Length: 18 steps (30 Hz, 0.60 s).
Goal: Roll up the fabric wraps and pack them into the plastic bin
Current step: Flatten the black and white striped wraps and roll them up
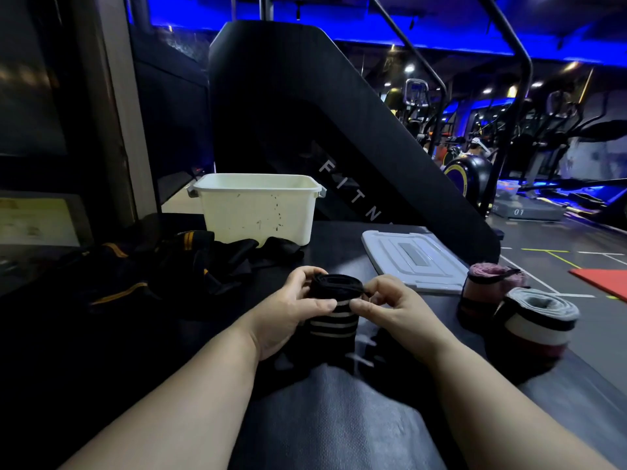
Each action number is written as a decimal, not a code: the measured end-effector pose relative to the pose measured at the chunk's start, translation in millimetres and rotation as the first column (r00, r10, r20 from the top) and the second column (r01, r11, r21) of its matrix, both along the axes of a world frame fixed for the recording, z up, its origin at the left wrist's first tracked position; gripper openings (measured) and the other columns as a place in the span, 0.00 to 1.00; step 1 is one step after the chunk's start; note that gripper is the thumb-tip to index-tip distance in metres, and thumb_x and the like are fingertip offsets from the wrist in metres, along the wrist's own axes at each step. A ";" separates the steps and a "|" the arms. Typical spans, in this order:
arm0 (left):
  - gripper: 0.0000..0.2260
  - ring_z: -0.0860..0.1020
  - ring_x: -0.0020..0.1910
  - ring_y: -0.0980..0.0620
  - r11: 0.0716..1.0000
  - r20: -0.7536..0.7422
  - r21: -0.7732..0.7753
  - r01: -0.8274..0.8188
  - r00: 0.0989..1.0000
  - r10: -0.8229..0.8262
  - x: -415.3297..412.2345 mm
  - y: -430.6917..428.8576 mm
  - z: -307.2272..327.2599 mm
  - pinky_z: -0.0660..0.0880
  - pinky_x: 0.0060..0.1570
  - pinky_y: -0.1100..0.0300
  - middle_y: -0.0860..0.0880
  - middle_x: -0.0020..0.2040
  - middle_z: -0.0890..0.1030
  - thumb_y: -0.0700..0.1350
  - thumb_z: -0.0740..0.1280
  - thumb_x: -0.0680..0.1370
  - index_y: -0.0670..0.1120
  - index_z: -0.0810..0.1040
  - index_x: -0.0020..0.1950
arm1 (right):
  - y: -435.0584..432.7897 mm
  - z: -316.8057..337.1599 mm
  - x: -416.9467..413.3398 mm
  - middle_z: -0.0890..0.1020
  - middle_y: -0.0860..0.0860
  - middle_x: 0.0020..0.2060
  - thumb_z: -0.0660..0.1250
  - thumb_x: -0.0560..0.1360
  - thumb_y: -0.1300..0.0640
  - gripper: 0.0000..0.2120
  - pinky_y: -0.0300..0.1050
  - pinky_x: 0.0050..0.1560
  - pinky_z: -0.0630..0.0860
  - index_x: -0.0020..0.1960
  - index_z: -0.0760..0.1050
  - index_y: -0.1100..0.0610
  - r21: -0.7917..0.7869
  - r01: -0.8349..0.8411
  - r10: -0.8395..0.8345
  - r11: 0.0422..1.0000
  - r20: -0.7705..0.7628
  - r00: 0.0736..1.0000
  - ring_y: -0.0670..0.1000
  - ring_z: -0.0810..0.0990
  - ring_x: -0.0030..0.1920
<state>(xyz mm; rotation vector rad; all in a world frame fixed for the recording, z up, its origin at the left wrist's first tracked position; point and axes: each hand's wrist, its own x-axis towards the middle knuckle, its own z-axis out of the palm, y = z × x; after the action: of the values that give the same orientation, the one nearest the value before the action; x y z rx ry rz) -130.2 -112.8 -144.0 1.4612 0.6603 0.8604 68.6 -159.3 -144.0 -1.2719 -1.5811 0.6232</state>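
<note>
Black wrap roll (334,320) held upright over the dark bench (339,418), gripped from 2 sides.
The left hand (291,307) and right hand (393,307) curl round it, thumbs nearly meeting on its pale stripes. "FITN" reads on the black machine panel (305,113) behind, "01" on a grey step (529,212). The white plastic bin (258,212) stands beyond, its inside hidden, lid (412,259) lying beside it. 2 finished rolls (539,320) sit right.

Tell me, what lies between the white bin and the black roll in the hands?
In the head view, loose black wraps with yellow stripes lie between the bin and the roll.
</note>
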 end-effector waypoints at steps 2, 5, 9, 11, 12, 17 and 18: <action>0.25 0.79 0.60 0.45 0.998 -0.024 0.050 -0.034 0.999 0.036 -0.2 0.5 -1.0 0.74 0.65 0.50 0.39 0.61 0.78 0.44 0.71 0.69 0.47 0.69 0.65 | 0.2 2.4 -0.3 0.74 0.47 0.42 0.76 0.70 0.56 0.06 0.39 0.50 0.70 0.40 0.78 0.54 0.015 0.018 -0.019 1.000 0.043 0.999 0.41 0.72 0.39; 0.24 0.80 0.58 0.46 0.991 -0.044 0.098 -0.088 0.995 0.092 1.5 1.0 -3.1 0.76 0.62 0.50 0.40 0.60 0.79 0.46 0.73 0.68 0.49 0.71 0.62 | 1.6 2.2 -0.9 0.74 0.47 0.42 0.77 0.69 0.57 0.08 0.38 0.48 0.70 0.37 0.78 0.50 0.050 0.034 -0.036 0.998 0.030 0.999 0.41 0.73 0.40; 0.22 0.80 0.58 0.44 0.975 -0.055 0.156 -0.159 0.984 0.169 4.5 1.6 -5.4 0.76 0.62 0.47 0.41 0.57 0.80 0.49 0.73 0.66 0.51 0.72 0.58 | 2.8 1.0 -0.8 0.73 0.43 0.42 0.78 0.68 0.59 0.08 0.37 0.44 0.71 0.38 0.80 0.50 0.086 0.027 -0.030 0.996 0.030 0.999 0.42 0.74 0.42; 0.22 0.80 0.57 0.45 0.968 -0.061 0.162 -0.191 0.977 0.203 5.9 2.4 -6.8 0.76 0.62 0.47 0.42 0.56 0.81 0.50 0.73 0.66 0.51 0.72 0.58 | 2.8 1.6 -2.2 0.73 0.44 0.43 0.78 0.68 0.61 0.07 0.37 0.43 0.70 0.40 0.80 0.54 0.105 0.020 -0.025 0.994 0.049 0.999 0.42 0.74 0.42; 0.22 0.80 0.57 0.45 0.965 -0.061 0.164 -0.207 0.974 0.219 6.9 2.8 -7.1 0.76 0.62 0.47 0.43 0.55 0.81 0.50 0.73 0.66 0.52 0.72 0.58 | 2.8 1.5 -3.4 0.73 0.44 0.44 0.78 0.68 0.61 0.07 0.37 0.42 0.70 0.41 0.80 0.55 0.108 0.020 -0.026 0.994 0.055 0.998 0.42 0.73 0.41; 0.22 0.80 0.55 0.49 0.948 -0.052 0.175 -0.265 0.959 0.278 9.4 5.2 -8.2 0.76 0.61 0.50 0.46 0.53 0.81 0.52 0.73 0.64 0.52 0.72 0.56 | 0.5 1.9 -7.9 0.72 0.45 0.44 0.78 0.67 0.66 0.08 0.37 0.41 0.69 0.42 0.80 0.58 0.124 0.011 -0.017 0.992 0.048 0.999 0.42 0.72 0.39; 0.23 0.80 0.55 0.49 0.944 -0.052 0.176 -0.280 0.955 0.293 10.1 5.8 -8.6 0.76 0.61 0.49 0.47 0.53 0.81 0.53 0.73 0.63 0.53 0.72 0.56 | 0.0 2.2 -9.2 0.73 0.45 0.44 0.77 0.66 0.67 0.09 0.35 0.42 0.69 0.41 0.80 0.57 0.126 0.005 -0.012 0.992 0.056 0.998 0.40 0.72 0.40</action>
<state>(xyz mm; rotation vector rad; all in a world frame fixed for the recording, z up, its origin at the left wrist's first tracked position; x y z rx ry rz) -120.2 -107.0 -152.7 1.5780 0.8929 1.1101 59.5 -159.3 -141.8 -1.2105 -1.6343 0.4786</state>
